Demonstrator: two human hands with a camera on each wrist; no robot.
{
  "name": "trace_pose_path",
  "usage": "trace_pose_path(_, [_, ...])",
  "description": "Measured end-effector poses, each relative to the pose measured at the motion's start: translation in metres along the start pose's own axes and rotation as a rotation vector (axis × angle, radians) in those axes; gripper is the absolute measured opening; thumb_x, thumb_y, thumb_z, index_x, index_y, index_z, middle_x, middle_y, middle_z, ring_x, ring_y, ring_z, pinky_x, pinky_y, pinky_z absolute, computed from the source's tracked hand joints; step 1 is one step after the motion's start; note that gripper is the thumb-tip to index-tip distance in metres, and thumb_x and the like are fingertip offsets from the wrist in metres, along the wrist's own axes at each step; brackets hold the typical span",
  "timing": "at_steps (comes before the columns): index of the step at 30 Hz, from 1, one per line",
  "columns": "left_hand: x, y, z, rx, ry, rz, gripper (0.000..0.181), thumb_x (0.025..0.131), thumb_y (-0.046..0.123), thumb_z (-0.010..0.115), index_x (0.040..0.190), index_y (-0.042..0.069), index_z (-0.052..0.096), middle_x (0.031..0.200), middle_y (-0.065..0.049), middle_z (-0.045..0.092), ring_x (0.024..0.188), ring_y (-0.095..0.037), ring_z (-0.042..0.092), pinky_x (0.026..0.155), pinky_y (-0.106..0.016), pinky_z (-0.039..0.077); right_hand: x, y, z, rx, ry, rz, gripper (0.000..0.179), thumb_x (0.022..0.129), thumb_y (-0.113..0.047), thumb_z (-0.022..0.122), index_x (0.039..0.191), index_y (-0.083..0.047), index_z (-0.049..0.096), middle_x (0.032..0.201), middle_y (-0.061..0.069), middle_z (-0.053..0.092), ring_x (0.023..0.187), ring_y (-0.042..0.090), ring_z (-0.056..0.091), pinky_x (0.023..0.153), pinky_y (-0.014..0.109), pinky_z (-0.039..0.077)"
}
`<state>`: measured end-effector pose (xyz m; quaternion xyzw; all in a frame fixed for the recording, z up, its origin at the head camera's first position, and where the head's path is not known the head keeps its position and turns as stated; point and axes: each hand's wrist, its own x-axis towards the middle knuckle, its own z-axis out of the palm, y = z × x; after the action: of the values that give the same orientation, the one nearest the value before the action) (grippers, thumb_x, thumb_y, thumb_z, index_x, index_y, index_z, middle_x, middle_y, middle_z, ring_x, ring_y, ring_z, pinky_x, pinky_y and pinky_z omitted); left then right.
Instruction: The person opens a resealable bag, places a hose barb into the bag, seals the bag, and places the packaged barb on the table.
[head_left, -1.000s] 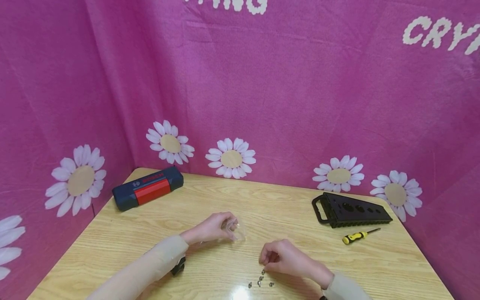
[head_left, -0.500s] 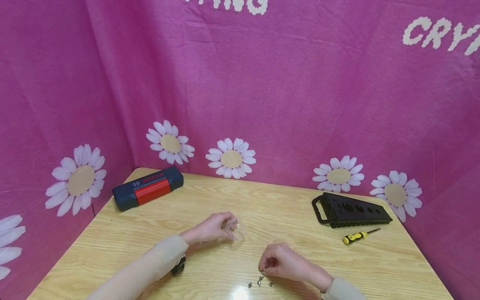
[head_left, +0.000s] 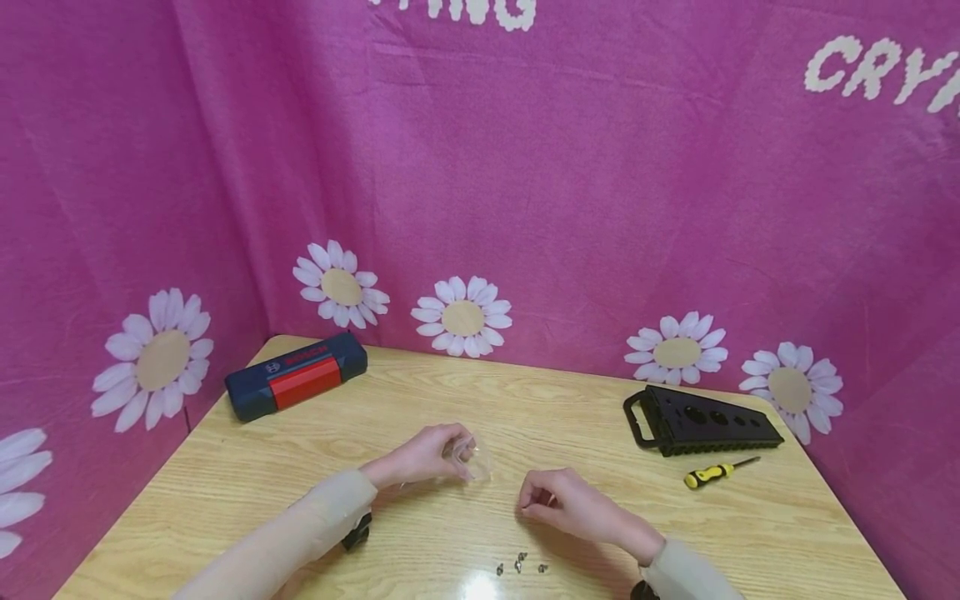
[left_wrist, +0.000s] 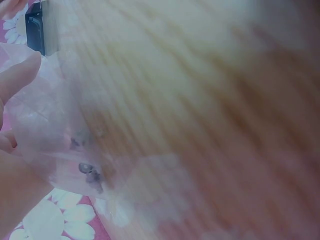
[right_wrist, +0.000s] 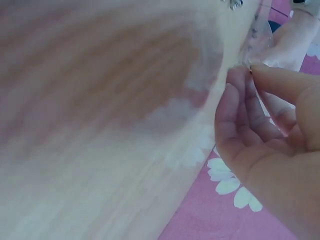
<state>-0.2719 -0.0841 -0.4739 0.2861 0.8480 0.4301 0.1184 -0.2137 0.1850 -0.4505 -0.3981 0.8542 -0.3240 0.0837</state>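
- A magenta cloth backdrop [head_left: 570,192] with white daisies and white lettering hangs along the left, back and right of the table, close against its far edge, so reach stops there
- The pale wood-grain table [head_left: 570,421] has slanting side edges; a broad stretch of wood spreads between the hands and the back edge, and a narrower gap parts the two hands
- A dark blue, red-banded, long BOSCH case [head_left: 296,379] lies slantwise by the far left corner
- A black plastic tapered rack [head_left: 716,423] with a loop handle lies near the right edge, well apart from either hand
- The person's left hand [head_left: 427,454], in a cream sleeve, curls its fingers on a bag
- The right hand [head_left: 570,504] has thumb and fingertips pinched on a tiny metal piece [right_wrist: 250,70], nearly hidden from me
- That transparent plastic bag [head_left: 472,462] has small dark bits inside
- A yellow-and-black screwdriver [head_left: 708,476] lies just in front of the rack
- Four small silvery metal pieces [head_left: 518,567] sit loosely near the table's front, below the right hand
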Motion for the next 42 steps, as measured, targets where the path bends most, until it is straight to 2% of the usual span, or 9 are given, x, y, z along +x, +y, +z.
trace_pose_path(7, [0.000, 0.000, 0.000, -0.005, 0.004, -0.015, 0.033, 0.080, 0.007, 0.081, 0.104, 0.001, 0.059, 0.099, -0.008, 0.067, 0.090, -0.012, 0.057, 0.078, -0.022, 0.049, 0.025, 0.003, -0.007, 0.006, 0.083, 0.038, 0.006, 0.090, -0.002, 0.068, 0.088, -0.008, 0.067, 0.082, 0.003, 0.071, 0.074, -0.001, 0.061, 0.067, 0.019, 0.054])
trace_pose_path(12, [0.000, -0.001, 0.000, 0.001, -0.004, -0.026, 0.033, 0.081, 0.009, 0.081, 0.105, 0.004, 0.059, 0.100, -0.005, 0.066, 0.089, -0.009, 0.057, 0.079, -0.021, 0.048, 0.044, 0.000, -0.008, -0.026, 0.127, 0.053, 0.007, 0.090, -0.003, 0.068, 0.088, -0.010, 0.068, 0.082, 0.002, 0.073, 0.074, -0.001, 0.061, 0.068, 0.018, 0.054])
trace_pose_path(17, [0.000, -0.001, 0.000, -0.004, -0.009, -0.018, 0.034, 0.082, 0.010, 0.080, 0.106, 0.003, 0.059, 0.101, -0.007, 0.066, 0.090, -0.011, 0.058, 0.079, -0.023, 0.049, 0.061, -0.005, -0.006, -0.056, 0.123, 0.052, 0.007, 0.091, -0.004, 0.068, 0.088, -0.010, 0.068, 0.082, 0.001, 0.072, 0.073, -0.002, 0.060, 0.067, 0.016, 0.052])
trace_pose_path(23, [0.000, -0.001, 0.000, 0.013, -0.012, -0.026, 0.035, 0.082, 0.011, 0.081, 0.108, 0.003, 0.059, 0.099, -0.007, 0.066, 0.084, -0.010, 0.056, 0.077, -0.023, 0.048, 0.071, -0.007, -0.002, -0.035, 0.091, 0.035, 0.004, 0.091, -0.002, 0.067, 0.094, -0.003, 0.070, 0.085, 0.007, 0.074, 0.074, -0.002, 0.061, 0.068, 0.015, 0.052])
trace_pose_path(31, [0.000, 0.000, -0.001, -0.010, -0.010, -0.009, 0.032, 0.082, 0.005, 0.079, 0.107, 0.001, 0.059, 0.103, -0.010, 0.067, 0.092, -0.014, 0.060, 0.078, -0.025, 0.050, 0.059, -0.005, -0.005, -0.009, 0.066, 0.023, 0.004, 0.090, -0.001, 0.068, 0.092, -0.003, 0.069, 0.085, 0.009, 0.073, 0.075, 0.000, 0.062, 0.068, 0.016, 0.054])
trace_pose_path(35, [-0.001, 0.001, -0.002, -0.031, -0.010, -0.019, 0.031, 0.082, 0.003, 0.079, 0.105, 0.000, 0.058, 0.102, -0.010, 0.065, 0.091, -0.015, 0.058, 0.078, -0.025, 0.049, 0.044, -0.004, -0.006, 0.005, 0.036, 0.025, 0.003, 0.089, -0.004, 0.071, 0.089, -0.006, 0.069, 0.082, 0.005, 0.073, 0.074, -0.003, 0.060, 0.067, 0.017, 0.053])
trace_pose_path(42, [0.001, -0.002, 0.000, -0.017, -0.007, -0.005, 0.032, 0.081, 0.006, 0.080, 0.105, 0.001, 0.059, 0.099, -0.009, 0.066, 0.086, -0.012, 0.055, 0.077, -0.022, 0.046, 0.015, -0.004, -0.002, 0.039, -0.025, 0.042, 0.005, 0.088, -0.005, 0.072, 0.087, -0.007, 0.068, 0.083, 0.001, 0.073, 0.076, -0.006, 0.059, 0.070, 0.017, 0.054])
